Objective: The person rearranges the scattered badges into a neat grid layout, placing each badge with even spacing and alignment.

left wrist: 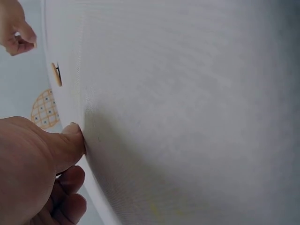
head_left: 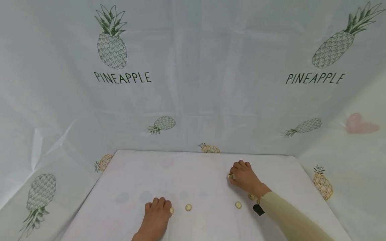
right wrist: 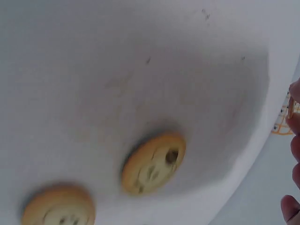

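Observation:
My right hand pinches a small round face-printed biscuit over the right part of the white table. In the right wrist view that biscuit shows edge-on between the fingertips at the right edge. Nearer the front left, my left hand has its fingers curled down, with a biscuit partly covered at its right side. The left wrist view shows the thumb against the tabletop, and the biscuit is hidden there. Just right of the left hand lies another biscuit.
Two more biscuits lie below the right wrist, one paler-faced biscuit and one winking biscuit. A dark tag hangs by the right sleeve. Pineapple-printed cloth walls the back and sides of the table.

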Motion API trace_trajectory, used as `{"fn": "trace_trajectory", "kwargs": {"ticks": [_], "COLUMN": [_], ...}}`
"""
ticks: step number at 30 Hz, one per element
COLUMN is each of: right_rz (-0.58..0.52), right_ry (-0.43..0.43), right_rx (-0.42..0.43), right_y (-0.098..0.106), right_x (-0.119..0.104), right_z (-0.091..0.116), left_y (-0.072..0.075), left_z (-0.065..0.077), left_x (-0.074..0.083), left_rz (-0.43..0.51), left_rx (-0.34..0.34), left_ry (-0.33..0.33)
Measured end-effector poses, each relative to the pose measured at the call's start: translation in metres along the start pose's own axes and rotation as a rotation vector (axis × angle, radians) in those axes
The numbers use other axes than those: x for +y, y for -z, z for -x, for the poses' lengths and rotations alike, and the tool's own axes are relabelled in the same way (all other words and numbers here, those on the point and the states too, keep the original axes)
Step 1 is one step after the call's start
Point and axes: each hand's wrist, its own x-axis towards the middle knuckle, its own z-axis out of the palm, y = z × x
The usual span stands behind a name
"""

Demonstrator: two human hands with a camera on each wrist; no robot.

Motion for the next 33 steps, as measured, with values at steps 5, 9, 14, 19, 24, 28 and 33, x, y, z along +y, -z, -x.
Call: {"fn": "trace_trajectory", "kwargs": {"ticks": [5, 9, 14, 19, 24, 28, 33], "right_rz": [-0.041, -0.047, -0.051, -0.069, -0.075, -0.079, -0.063], "right_ry": [0.01, -0.001, -0.027, -0.03, -0.05, -0.054, -0.038], "right_rx": [0.009, -0.011, -0.034, -0.027, -0.044, -0.038, -0.025], "right_y": [-0.013, -0.019, -0.022, -0.02, -0.018, -0.017, -0.019], "right_x": [-0.008, -0.014, -0.015, -0.015, -0.016, -0.016, -0.016], "right_z": [-0.008, -0.009, -0.011, -0.013, -0.013, -0.014, -0.015], "left_y": [-0.001, -0.002, -0.003, -0.003, -0.002, -0.002, 0.0], "left_z": [0.0, 0.001, 0.0, -0.002, -0.002, -0.002, -0.002], "left_x": [0.0, 0.001, 0.0, -0.001, -0.001, -0.001, 0.0], "left_rz": [-0.006, -0.012, -0.018, -0.016, 0.008, 0.014, 0.02], "left_rx": [0.005, 0.0, -0.007, -0.01, -0.017, -0.011, -0.007], "left_ry": [-0.01, -0.013, -0.008, -0.003, 0.003, 0.006, 0.009]}}
